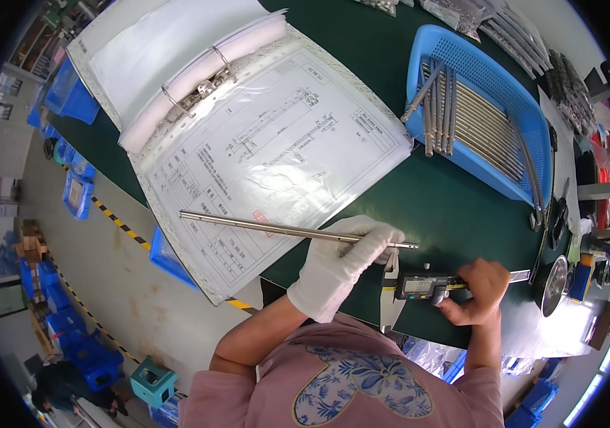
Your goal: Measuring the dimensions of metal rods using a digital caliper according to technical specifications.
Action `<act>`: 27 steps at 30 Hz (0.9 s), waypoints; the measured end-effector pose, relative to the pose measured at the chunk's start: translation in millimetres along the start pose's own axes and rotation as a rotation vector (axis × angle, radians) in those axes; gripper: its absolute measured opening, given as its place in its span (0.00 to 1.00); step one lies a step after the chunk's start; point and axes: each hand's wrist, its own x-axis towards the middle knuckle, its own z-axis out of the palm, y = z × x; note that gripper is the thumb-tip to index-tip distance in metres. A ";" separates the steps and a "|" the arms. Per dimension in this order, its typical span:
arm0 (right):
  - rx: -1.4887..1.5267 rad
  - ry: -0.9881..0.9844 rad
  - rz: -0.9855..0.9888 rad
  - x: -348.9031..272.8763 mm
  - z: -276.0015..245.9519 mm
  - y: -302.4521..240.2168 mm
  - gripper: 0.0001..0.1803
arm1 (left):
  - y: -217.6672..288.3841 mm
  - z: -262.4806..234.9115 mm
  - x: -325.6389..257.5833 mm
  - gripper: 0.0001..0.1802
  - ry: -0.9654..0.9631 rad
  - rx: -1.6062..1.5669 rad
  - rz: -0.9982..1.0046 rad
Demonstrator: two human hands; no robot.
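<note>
My left hand [344, 265], in a white glove, is closed round a long thin metal rod [248, 223]. The rod lies nearly level, its left part over the binder's drawing page and its right end, with small holes, past my fingers. Bare, my right hand [477, 291] grips a digital caliper [419, 287] by its beam and slider, thumb at the wheel. The caliper's upper jaws are just below the rod near its right end; whether they touch it I cannot tell. An open ring binder [362, 128] with a technical drawing lies beyond my left hand.
A blue plastic basket [425, 46] holding several metal rods stands at the back right of the green table [362, 43]. Bagged parts [512, 36] lie behind it. A round dish [552, 285] sits by the right edge. At lower left, a person [69, 389] is near blue crates.
</note>
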 end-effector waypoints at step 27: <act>-0.036 -0.012 -0.014 1.5 0.3 -0.3 0.26 | -7.7 2.6 3.2 0.09 -0.001 0.014 0.139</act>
